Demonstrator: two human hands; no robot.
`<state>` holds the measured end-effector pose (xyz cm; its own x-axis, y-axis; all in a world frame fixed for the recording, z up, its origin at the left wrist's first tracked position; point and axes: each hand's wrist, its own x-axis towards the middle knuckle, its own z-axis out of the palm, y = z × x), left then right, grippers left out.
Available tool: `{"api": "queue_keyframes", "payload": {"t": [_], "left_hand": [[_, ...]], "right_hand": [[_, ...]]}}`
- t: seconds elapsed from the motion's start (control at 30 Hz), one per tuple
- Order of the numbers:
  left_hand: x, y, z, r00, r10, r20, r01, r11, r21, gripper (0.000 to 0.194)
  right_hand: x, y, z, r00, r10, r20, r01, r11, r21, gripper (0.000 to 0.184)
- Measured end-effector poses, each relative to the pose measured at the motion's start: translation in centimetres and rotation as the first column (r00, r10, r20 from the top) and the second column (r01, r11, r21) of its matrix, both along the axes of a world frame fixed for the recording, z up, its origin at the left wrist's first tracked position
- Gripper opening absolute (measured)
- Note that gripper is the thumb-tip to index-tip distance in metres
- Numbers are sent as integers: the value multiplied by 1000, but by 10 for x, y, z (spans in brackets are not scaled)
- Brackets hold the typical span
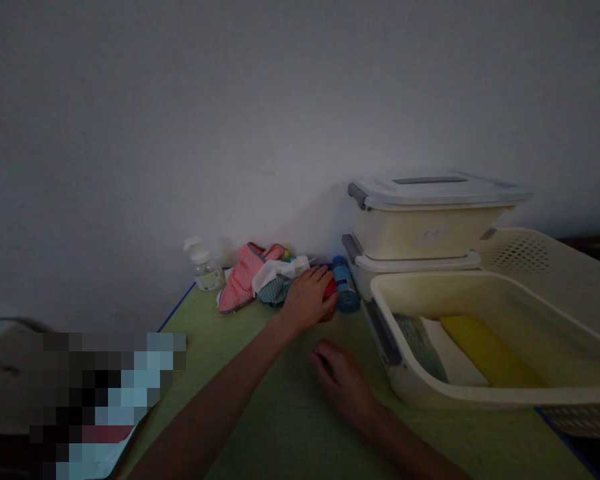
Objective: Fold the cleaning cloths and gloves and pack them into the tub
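My left hand (307, 297) reaches to the back of the table, its fingers and thumb curved round a small red item (330, 288) that is mostly hidden. Beside that hand lie a crumpled teal cloth (273, 292), a white piece (275, 270) and a pink cloth (243, 277) with a dark edge. A blue-capped bottle (346, 287) is just right of the red item. Loosely curled on the green table (260, 393), my right hand (343, 383) shows nothing in its fingers.
An open cream bin (405, 393) on the right holds a yellow piece (485, 347), a white piece and a greyish-green cloth. Two lidded boxes (430, 233) are stacked behind it, near a perforated basket (555, 280). A pump bottle (206, 270) stands at the back left by the wall.
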<state>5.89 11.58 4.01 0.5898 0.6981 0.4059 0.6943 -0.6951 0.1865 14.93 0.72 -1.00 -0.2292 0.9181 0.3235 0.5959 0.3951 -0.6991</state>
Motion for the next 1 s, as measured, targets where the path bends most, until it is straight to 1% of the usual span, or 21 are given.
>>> {"api": "queue_keyframes", "payload": {"t": [0.13, 0.2, 0.27, 0.33, 0.4, 0.57, 0.67, 0.77, 0.8, 0.87, 0.9, 0.93, 1.0], "left_hand": [[-18, 8, 6, 994, -96, -46, 95, 995, -10, 45], [-27, 14, 9, 982, -163, -94, 160, 986, -38, 46], [-35, 19, 12, 968, -207, -142, 197, 977, -84, 48], [-40, 21, 14, 966, -206, -157, 189, 975, -117, 48], [-43, 18, 15, 973, -183, -138, 166, 978, -122, 49], [-41, 6, 6, 988, -144, -63, 138, 986, -92, 53], [-39, 5, 1, 990, -140, -27, 138, 987, -81, 51], [-41, 6, 2, 990, -143, -14, 142, 987, -80, 48], [-45, 6, 4, 991, -135, -13, 134, 988, -76, 48], [-54, 8, 7, 997, -76, 0, 76, 996, -54, 58], [-61, 9, 8, 1000, -19, 20, 20, 999, -41, 64], [-68, 11, 7, 997, 55, 55, -53, 998, -32, 66], [-81, 17, 0, 964, 230, 132, -225, 973, -51, 58]], "right_hand": [[-1, 0, 1, 1000, 4, 19, -4, 1000, -16, 24], [-1, 0, 1, 1000, 10, 26, -10, 1000, -20, 23], [-2, 1, 1, 999, 15, 31, -14, 1000, -20, 22], [-2, 1, 1, 999, 17, 33, -16, 1000, -18, 23], [-1, 0, 2, 999, 19, 34, -18, 1000, -16, 23], [-2, 0, 2, 999, 17, 36, -17, 1000, -21, 24], [-2, 0, 2, 999, 14, 46, -13, 999, -30, 24], [-2, 1, 3, 998, 13, 57, -11, 999, -40, 24], [-2, 1, 3, 998, 13, 59, -11, 999, -42, 24], [-2, 1, 3, 998, 18, 60, -16, 999, -44, 24], [-1, 1, 3, 998, 22, 60, -19, 999, -45, 24], [-1, 1, 3, 998, 26, 59, -23, 999, -46, 24], [-1, 2, 1, 998, 33, 59, -31, 998, -48, 24]]}}
